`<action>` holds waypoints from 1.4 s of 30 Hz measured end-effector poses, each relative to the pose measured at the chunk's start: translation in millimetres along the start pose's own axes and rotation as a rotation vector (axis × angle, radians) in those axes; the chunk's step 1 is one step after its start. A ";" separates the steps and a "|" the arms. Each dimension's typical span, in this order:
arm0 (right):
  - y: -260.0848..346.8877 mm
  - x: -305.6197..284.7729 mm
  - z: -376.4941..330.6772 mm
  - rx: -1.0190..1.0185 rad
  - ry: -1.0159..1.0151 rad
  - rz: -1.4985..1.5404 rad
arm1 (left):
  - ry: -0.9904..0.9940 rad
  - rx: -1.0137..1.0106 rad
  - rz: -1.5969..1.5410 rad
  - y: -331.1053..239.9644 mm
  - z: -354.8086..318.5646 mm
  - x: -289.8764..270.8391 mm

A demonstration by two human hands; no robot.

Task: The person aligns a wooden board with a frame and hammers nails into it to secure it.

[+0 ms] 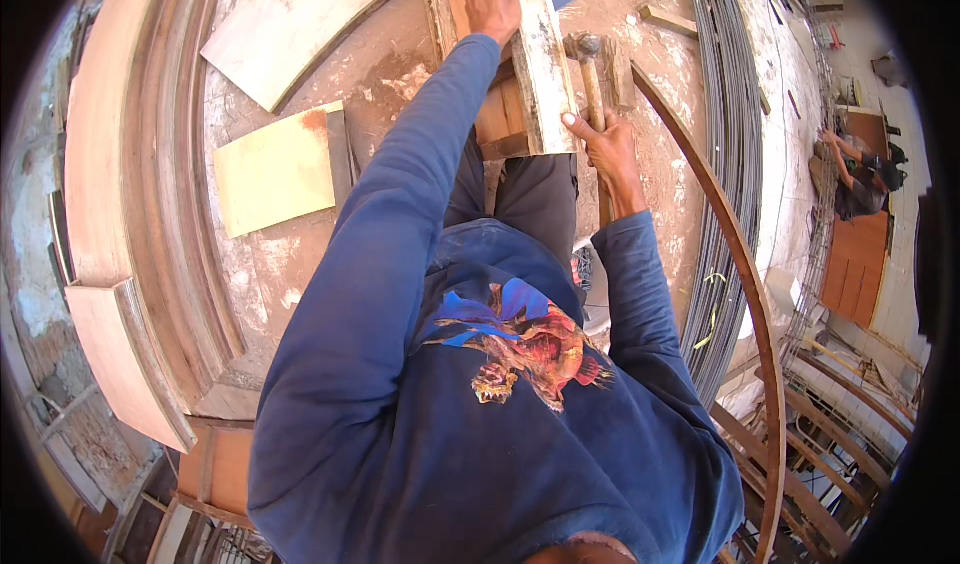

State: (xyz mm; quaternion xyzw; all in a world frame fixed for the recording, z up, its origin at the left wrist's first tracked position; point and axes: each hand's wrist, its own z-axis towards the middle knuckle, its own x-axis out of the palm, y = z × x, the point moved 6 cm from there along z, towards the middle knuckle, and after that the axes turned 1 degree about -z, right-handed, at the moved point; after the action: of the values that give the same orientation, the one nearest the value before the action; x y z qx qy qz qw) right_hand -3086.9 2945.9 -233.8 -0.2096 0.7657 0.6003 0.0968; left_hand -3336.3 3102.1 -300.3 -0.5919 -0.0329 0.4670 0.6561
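My left hand [490, 4] reaches far forward and presses down on a long weathered wooden plank [540, 74] that lies across a wooden base. My right hand [605, 144] grips the wooden handle of a hammer [588, 64], thumb against the plank's near end. The hammer's metal head rests beside the plank's right edge. Both arms wear blue sleeves, and my dark trousers show below the plank.
A large curved wooden frame [130, 184] arcs along the left. Plywood pieces [275, 169] lie on the dusty floor. A bundle of steel rods [730, 134] and a thin curved wooden strip [740, 274] run along the right. Another person [860, 169] crouches at far right.
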 end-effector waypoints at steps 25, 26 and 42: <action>-9.4 -26.0 31.0 -0.227 -0.006 -0.313 | 0.527 -0.204 -0.286 -32.8 -209.6 -98.2; 0.5 -26.7 26.2 -0.255 -0.004 -0.370 | 0.540 -0.189 -0.210 -35.2 -212.8 -100.9; 110.7 73.4 59.3 -0.403 0.843 -1.290 | 0.436 -0.670 -0.260 -39.9 -259.5 -104.7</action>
State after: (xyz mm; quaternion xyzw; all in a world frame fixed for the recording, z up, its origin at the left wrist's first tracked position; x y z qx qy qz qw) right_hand -3207.0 3008.9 -181.3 -0.8346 0.3420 0.4229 0.0877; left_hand -3217.5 2845.7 -291.8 -0.8485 -0.1176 0.2076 0.4724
